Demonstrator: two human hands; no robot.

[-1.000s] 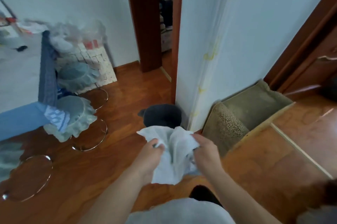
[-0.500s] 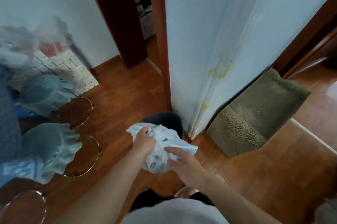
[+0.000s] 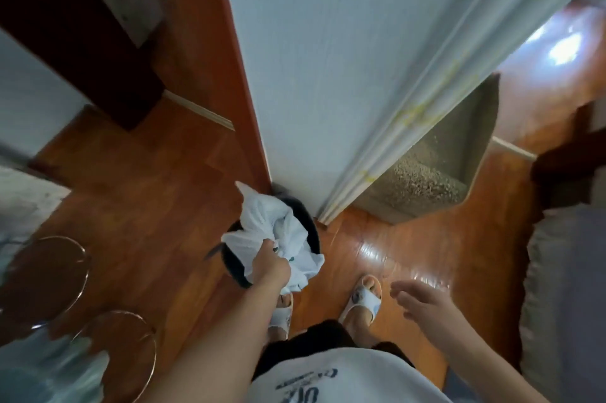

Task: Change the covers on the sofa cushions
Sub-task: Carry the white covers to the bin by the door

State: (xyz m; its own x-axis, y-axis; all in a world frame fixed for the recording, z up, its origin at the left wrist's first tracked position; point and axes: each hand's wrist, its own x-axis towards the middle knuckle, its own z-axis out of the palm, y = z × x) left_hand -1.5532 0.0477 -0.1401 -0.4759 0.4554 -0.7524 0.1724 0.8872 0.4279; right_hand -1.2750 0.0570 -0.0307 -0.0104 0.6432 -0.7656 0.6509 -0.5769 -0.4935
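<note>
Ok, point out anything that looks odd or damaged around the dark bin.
The wall corner strip beside the litter box carries yellowish stains. Otherwise, the left hand grips a crumpled white cloth over the dark bin; the right hand hangs open.

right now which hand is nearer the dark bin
Left. The left hand grips the white bundle right over the dark bin; the right hand hangs open off to its right.

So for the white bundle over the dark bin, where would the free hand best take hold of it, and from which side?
Probably the loose flap of the white bundle hanging at its lower right, near the slipper. The left hand already grips the bunched middle from below, so the open right hand could come in from the right and pinch that free fold.
</note>
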